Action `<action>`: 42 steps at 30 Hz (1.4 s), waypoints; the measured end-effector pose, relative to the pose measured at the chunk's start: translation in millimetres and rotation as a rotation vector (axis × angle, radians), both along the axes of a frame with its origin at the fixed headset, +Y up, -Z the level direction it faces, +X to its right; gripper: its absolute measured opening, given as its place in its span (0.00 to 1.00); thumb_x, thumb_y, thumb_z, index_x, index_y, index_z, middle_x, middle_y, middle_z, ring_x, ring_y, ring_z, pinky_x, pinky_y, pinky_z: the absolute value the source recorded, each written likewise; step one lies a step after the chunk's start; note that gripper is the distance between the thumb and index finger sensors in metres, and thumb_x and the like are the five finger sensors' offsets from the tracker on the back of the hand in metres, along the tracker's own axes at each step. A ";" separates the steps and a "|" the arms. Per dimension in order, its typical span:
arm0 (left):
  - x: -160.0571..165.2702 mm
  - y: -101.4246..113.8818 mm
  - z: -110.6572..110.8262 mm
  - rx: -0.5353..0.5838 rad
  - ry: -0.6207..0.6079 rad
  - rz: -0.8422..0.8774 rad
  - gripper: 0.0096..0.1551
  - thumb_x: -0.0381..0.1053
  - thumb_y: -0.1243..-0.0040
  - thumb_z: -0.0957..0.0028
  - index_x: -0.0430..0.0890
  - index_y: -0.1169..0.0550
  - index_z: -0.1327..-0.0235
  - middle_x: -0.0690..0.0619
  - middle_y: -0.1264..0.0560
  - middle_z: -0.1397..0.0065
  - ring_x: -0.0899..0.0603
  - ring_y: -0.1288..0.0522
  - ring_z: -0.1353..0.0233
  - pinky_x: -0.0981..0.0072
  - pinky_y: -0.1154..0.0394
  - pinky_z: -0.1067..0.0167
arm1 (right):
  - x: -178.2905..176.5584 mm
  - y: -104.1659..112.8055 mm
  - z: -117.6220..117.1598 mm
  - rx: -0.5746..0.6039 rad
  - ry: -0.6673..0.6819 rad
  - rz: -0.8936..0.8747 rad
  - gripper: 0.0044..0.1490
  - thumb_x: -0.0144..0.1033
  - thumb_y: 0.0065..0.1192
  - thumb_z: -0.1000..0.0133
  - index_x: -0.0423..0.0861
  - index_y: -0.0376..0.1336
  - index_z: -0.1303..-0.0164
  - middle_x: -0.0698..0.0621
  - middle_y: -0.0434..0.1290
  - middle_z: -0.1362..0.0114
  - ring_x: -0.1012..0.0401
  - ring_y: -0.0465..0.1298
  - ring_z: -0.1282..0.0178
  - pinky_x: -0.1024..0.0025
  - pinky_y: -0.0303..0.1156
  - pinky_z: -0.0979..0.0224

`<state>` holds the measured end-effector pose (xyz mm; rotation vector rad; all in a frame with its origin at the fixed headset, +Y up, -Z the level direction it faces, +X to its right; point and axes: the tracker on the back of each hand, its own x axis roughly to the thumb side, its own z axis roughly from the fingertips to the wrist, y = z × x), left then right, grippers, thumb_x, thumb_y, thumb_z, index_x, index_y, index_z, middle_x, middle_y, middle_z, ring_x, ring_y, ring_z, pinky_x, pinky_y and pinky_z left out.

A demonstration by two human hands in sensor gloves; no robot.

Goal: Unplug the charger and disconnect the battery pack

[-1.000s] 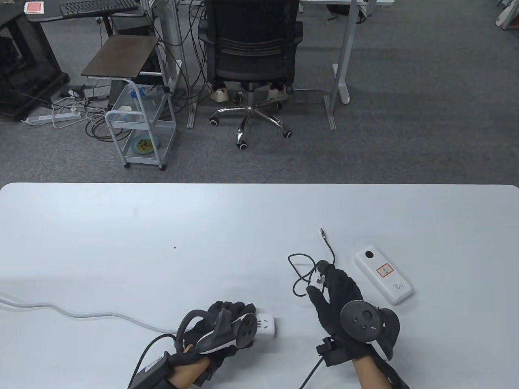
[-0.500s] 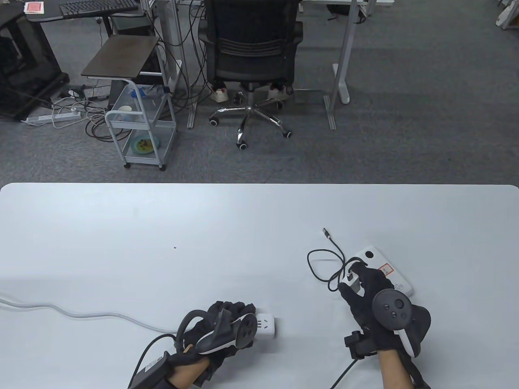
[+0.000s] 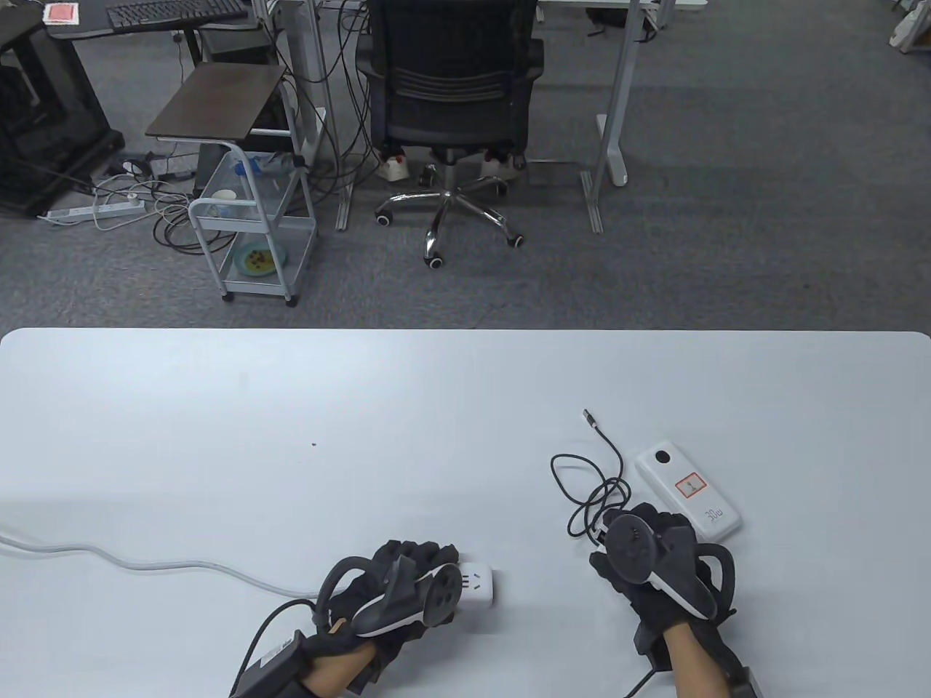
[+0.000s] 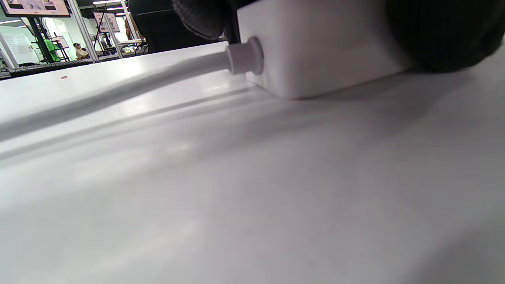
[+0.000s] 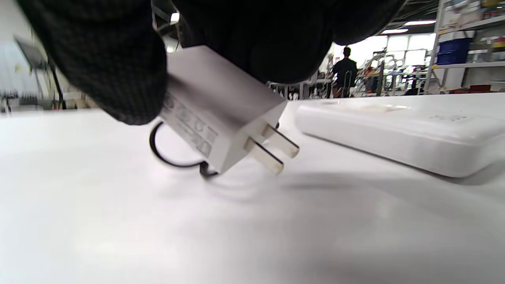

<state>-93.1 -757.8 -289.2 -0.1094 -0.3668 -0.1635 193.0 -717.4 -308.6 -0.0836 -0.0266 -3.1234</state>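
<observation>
My right hand [image 3: 649, 563] pinches the white charger [image 5: 215, 114] just above the table, tilted, its two prongs [image 5: 272, 152] bare and pointing at the battery pack. The white battery pack [image 3: 688, 491] lies flat right beside that hand, also as battery pack [image 5: 394, 130]. The charger's black cable [image 3: 590, 494] loops on the table, its free connector [image 3: 588, 416] lying unplugged beyond the pack. My left hand [image 3: 407, 582] grips the white power strip [image 3: 478, 584], fingers curled over its block [image 4: 323, 51]; its sockets facing the charger are vacant.
The power strip's white cord [image 3: 167, 566] runs left off the table edge. Past the far table edge [image 3: 465, 331] stand an office chair [image 3: 451, 109] and a small cart [image 3: 251, 240] on the floor.
My right hand carried the charger to the right, then drew back toward me beside the battery pack, dragging the cable loop along. The left hand and power strip stayed put.
</observation>
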 end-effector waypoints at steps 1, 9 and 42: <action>0.0 0.0 0.0 0.000 0.000 0.000 0.49 0.75 0.34 0.61 0.66 0.33 0.22 0.65 0.27 0.19 0.52 0.22 0.20 0.59 0.31 0.18 | -2.2 -2.5 0.2 -0.011 0.013 0.024 0.40 0.61 0.73 0.51 0.56 0.65 0.30 0.49 0.71 0.27 0.52 0.75 0.37 0.38 0.60 0.21; 0.0 -0.1 0.4 0.006 -0.002 -0.002 0.49 0.75 0.34 0.61 0.66 0.33 0.22 0.64 0.27 0.19 0.52 0.22 0.20 0.59 0.31 0.18 | -27.5 -25.1 -1.0 -0.068 0.104 0.267 0.39 0.59 0.72 0.50 0.58 0.64 0.29 0.50 0.71 0.25 0.53 0.75 0.37 0.38 0.61 0.21; 0.9 -0.7 1.5 0.020 -0.004 -0.009 0.49 0.76 0.34 0.61 0.66 0.33 0.22 0.64 0.27 0.19 0.52 0.22 0.20 0.58 0.31 0.18 | 4.4 -2.8 3.1 0.068 0.082 -0.050 0.41 0.70 0.46 0.45 0.53 0.71 0.37 0.47 0.78 0.36 0.50 0.78 0.44 0.36 0.65 0.26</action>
